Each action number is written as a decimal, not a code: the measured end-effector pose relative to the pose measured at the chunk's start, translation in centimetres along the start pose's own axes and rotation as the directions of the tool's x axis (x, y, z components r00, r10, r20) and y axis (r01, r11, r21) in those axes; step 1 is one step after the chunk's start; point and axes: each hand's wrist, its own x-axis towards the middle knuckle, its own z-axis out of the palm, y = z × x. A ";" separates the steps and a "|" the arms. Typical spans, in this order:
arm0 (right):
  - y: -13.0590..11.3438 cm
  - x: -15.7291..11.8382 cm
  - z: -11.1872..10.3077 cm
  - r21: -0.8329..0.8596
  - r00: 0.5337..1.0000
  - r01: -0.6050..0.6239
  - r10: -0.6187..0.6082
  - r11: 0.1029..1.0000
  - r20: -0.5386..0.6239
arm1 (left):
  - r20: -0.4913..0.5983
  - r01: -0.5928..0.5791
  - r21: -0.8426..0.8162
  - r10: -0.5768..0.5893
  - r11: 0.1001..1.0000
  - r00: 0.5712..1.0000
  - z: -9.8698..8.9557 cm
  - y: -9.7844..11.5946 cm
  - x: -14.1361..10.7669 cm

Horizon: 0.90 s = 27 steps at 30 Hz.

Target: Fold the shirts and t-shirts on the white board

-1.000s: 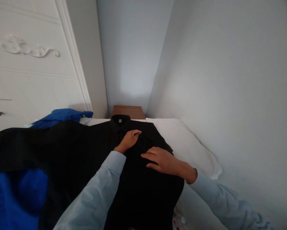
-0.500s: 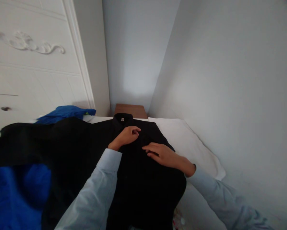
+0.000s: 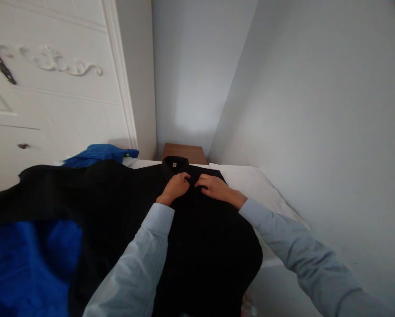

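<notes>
A black collared shirt (image 3: 204, 251) lies spread out with its collar at the far end and a small pale label inside the neck. Just below the collar, my left hand (image 3: 176, 188) has its fingers curled in a pinch on the shirt's front. Close beside it, my right hand (image 3: 214, 186) is also closed, its bent fingers on the cloth at the front opening. A narrow gap separates the two hands. Whatever small part lies between the fingertips is hidden against the dark fabric.
Blue cloth (image 3: 29, 268) shows under the shirt's sleeve at left, with another blue garment (image 3: 101, 152) farther back. A white pillow (image 3: 246, 176) lies against the grey wall at right. Behind stand a brown wooden piece (image 3: 184, 152) and a white wardrobe (image 3: 68, 105).
My right hand has moved up and left across the shirt, close to my left hand, and its fingers have curled in. The view has shifted slightly left.
</notes>
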 end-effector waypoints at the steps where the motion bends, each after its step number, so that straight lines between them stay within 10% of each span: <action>1: -0.1 -0.4 -0.1 -0.003 0.997 -0.022 0.022 1.000 -0.069 | -0.002 -0.008 0.004 0.008 1.000 1.000 0.0 0.1 0.0; 10: -0.8 -4.0 -1.2 0.166 0.996 0.031 -0.044 0.986 0.073 | 0.169 -0.084 -0.012 0.085 0.996 0.982 0.5 -0.3 -0.2; 27: -7.1 -15.3 0.6 0.118 0.994 -0.005 -0.008 0.993 0.110 | 0.086 -0.008 0.111 -0.002 0.994 0.996 0.6 1.0 -1.6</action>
